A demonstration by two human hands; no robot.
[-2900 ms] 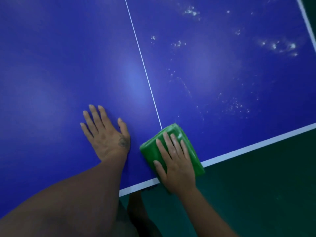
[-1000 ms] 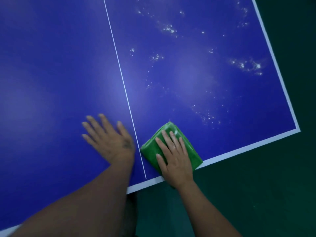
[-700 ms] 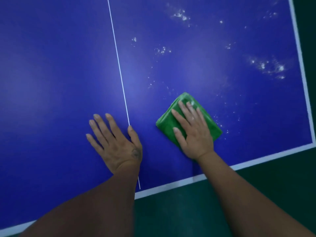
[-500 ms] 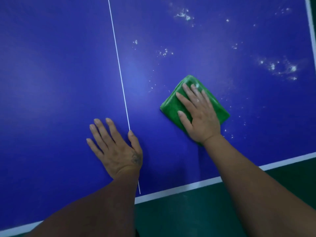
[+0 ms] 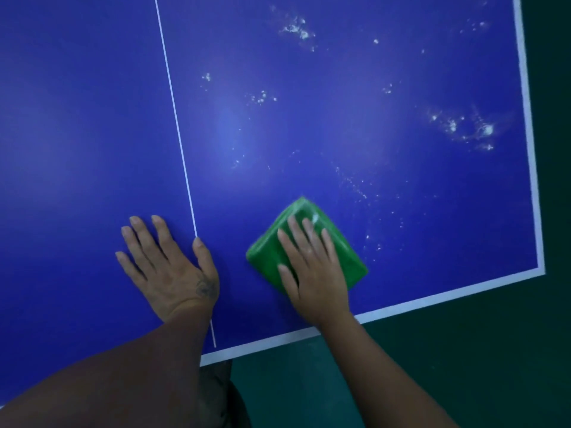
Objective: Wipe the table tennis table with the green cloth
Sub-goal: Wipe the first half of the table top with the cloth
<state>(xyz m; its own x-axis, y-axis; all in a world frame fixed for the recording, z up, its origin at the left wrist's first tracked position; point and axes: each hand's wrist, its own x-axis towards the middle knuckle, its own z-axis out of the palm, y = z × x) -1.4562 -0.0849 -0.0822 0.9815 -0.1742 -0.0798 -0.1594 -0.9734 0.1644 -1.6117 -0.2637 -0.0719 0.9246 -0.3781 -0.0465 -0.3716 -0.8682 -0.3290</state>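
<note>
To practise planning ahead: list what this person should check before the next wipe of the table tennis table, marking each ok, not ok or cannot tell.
1. Green cloth flat under right hand: ok.
2. Left hand braced flat on table tennis table, apart from cloth: ok.
3. Cloth inside the white edge line: ok.
4. White specks beyond the cloth wiped away: not ok.
5. Cloth's underside clean: cannot tell.
</note>
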